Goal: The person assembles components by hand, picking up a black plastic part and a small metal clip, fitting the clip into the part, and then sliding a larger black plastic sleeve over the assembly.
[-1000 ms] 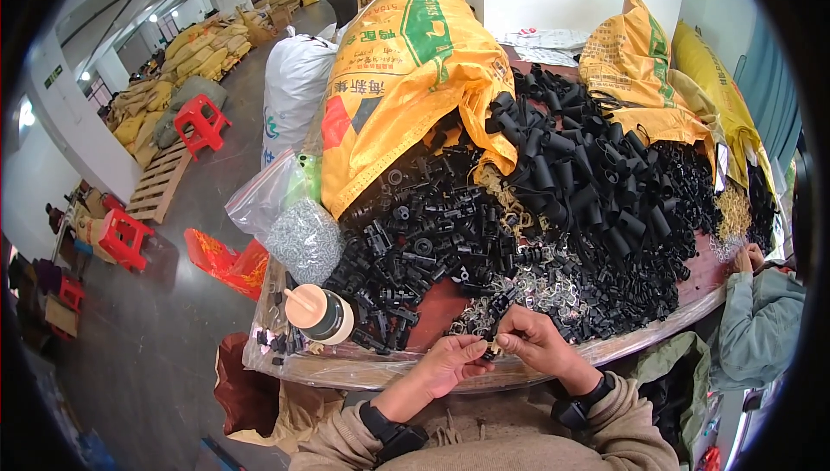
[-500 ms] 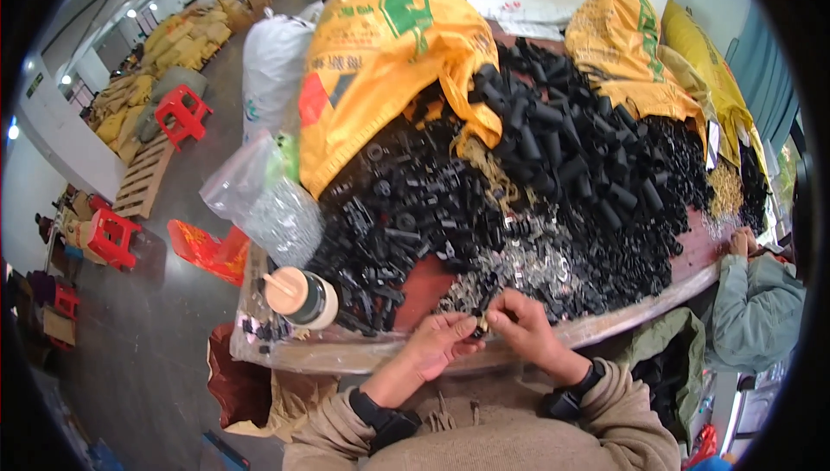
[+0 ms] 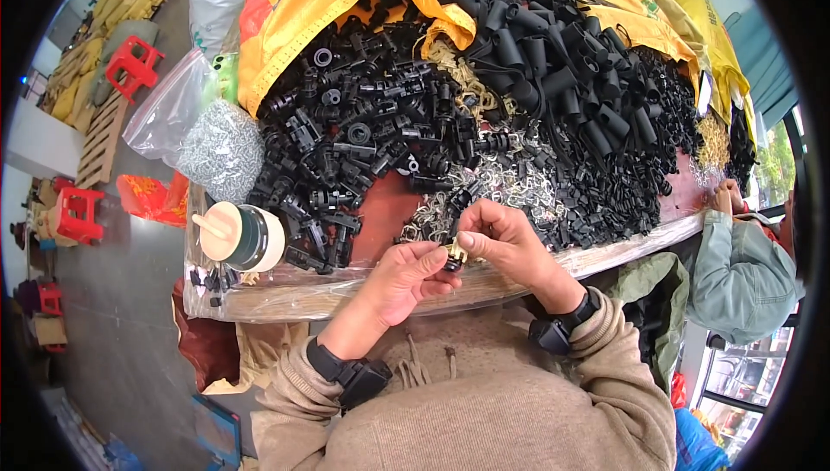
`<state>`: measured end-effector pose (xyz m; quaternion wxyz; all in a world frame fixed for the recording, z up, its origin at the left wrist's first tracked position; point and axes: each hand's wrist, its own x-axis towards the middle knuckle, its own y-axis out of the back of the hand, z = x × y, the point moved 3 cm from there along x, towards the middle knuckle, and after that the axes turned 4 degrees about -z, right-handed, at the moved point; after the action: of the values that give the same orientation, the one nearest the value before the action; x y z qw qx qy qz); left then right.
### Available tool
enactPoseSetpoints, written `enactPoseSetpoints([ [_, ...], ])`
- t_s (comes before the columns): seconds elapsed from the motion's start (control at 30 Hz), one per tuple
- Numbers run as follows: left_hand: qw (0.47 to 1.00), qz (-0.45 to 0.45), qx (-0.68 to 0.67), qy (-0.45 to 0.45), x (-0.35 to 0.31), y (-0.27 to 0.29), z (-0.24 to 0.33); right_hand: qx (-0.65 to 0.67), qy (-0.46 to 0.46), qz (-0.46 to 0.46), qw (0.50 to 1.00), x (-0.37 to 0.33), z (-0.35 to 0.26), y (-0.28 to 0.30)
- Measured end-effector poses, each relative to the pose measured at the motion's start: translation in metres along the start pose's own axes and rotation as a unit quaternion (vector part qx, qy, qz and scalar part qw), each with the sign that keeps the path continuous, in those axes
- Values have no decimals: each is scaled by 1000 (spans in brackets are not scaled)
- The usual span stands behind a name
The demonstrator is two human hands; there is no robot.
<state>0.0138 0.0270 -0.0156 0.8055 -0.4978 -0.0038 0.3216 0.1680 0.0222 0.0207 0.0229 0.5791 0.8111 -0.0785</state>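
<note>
Both hands meet just above the near edge of the tabletop [image 3: 380, 212]: the left hand [image 3: 402, 281] and right hand [image 3: 501, 242] pinch one small black-and-brass part [image 3: 454, 255] between their fingers, which close narrowly on it. Behind lies one great heap of black plastic parts [image 3: 363, 134], too many to count, one scatter of metal clips [image 3: 510, 186], and one capped jar [image 3: 238, 236] at left.

Left hand [image 3: 406, 276] and right hand [image 3: 501, 242] meet over table edge [image 3: 346, 294], small part [image 3: 454, 255] between them. Parts pile [image 3: 363, 143] behind; lidded cup [image 3: 242, 236] left; clips [image 3: 519, 186] behind right hand; sacks [image 3: 320, 4] at back
</note>
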Motion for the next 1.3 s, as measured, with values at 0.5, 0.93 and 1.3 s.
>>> enactPoseSetpoints([
  [0.5,997,8,78,-22,-5,-8,-1,-23,13,66,997,-26,-1,26],
  [0.93,994,-4,37,-98,-3,-14,4,-410,143,163,886,-38,-12,50],
  [1.3,994,21,38,-101,0,-12,2,-640,136,119,747,-7,8,24],
])
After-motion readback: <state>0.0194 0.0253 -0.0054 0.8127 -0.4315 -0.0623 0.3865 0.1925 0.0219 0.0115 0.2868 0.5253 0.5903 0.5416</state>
